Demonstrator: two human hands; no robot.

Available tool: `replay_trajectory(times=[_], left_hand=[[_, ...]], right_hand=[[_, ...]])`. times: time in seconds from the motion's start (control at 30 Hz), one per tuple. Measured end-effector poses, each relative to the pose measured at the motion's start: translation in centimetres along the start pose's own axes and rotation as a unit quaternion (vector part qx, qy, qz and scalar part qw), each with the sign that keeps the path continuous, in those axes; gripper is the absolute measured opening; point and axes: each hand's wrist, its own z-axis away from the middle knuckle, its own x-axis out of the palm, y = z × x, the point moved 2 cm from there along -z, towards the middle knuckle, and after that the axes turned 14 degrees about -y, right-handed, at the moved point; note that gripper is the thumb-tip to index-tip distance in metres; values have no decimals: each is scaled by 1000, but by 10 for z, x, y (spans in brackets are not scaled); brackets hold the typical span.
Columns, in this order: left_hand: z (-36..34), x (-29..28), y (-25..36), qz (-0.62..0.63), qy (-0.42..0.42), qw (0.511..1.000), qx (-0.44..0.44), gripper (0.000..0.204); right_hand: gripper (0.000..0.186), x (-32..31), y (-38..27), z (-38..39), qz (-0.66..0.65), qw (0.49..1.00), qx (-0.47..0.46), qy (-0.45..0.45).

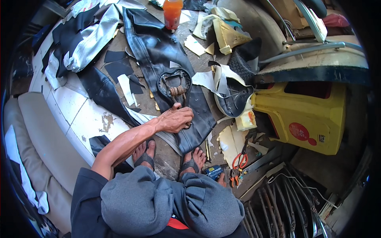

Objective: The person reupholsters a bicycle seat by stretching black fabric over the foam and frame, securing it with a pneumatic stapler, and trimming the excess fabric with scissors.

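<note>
An upside-down bicycle saddle, black with rusty coil springs on its underside, lies on a long sheet of black leatherette. My left hand is closed round the narrow front end of the saddle. Beside my right knee, a small part of my right hand shows at the end of a blue tool whose kind I cannot make out. The knee hides most of those fingers, so I cannot tell their grip. Red-handled scissors and orange-handled pliers lie right of the tool.
Another saddle with a torn cover lies to the right, by a yellow box. Foam scraps and silver-backed cloth litter the floor. An orange drink cup stands at the back. Metal tubes lie lower right; a padded seat stands left.
</note>
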Motion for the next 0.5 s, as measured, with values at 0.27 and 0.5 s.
replay_trajectory(times=[0.27, 0.5], left_hand=[[29, 5, 11, -84, 113, 988, -60, 35], [20, 15, 28, -81, 111, 986, -96, 33]], right_hand=[[31, -139, 76, 24, -56, 995, -58, -55], [42, -123, 51, -10, -92, 975, -194, 54]])
